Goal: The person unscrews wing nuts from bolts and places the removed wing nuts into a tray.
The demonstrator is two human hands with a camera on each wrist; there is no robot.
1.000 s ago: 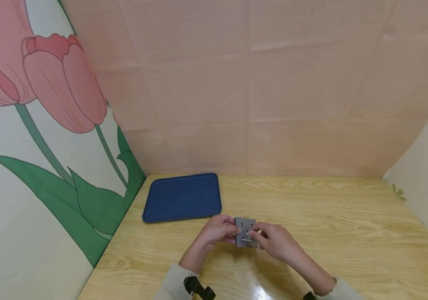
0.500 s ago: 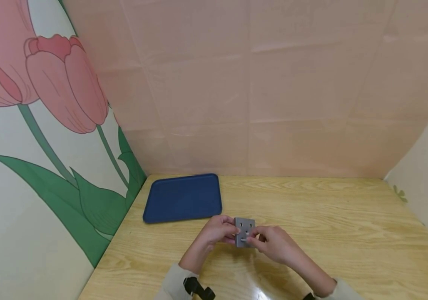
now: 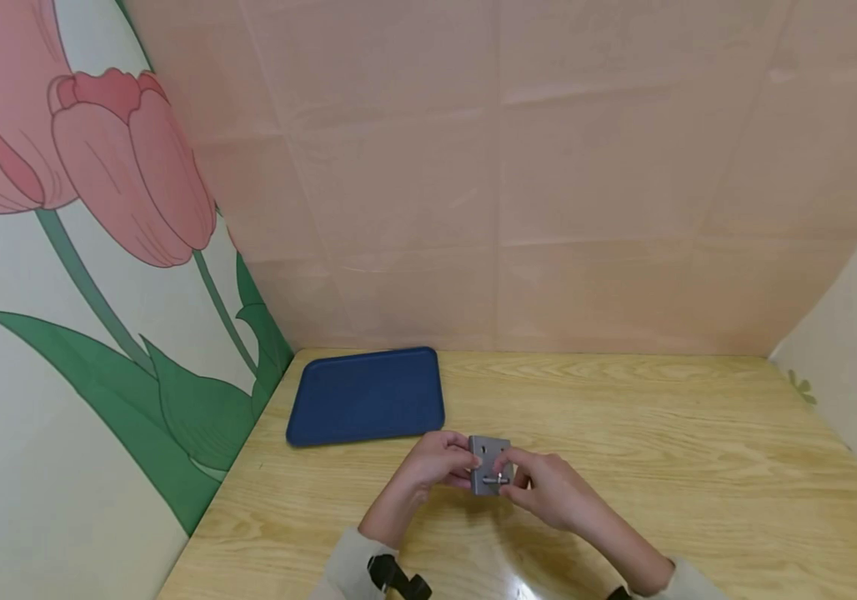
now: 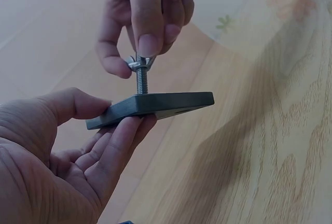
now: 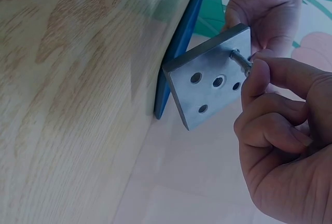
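My left hand (image 3: 434,460) holds a grey metal plate (image 3: 490,447) by its left edge, thumb on top and fingers beneath. Several round holes (image 5: 203,108) pierce the plate in the right wrist view. A threaded bolt (image 4: 142,83) stands out of its face near one corner, with a wing nut (image 4: 138,65) on the thread, apart from the plate. Thumb and forefinger of my right hand (image 3: 554,490) are bent around the wing nut from either side. The right wrist view has the nut mostly hidden behind the fingertips.
A blue tray (image 3: 366,397) lies on the wood-grain table (image 3: 638,425), behind and left of the hands. A pink sheet (image 3: 496,208) covers the back, and a tulip-painted wall (image 3: 38,375) borders the left side. A pale wall (image 3: 849,333) rises on the right.
The right fingers have shifted at the bolt: half a second ago they covered the wing nut, and now they are spread to either side of it. The left hand and plate stay nearly still.
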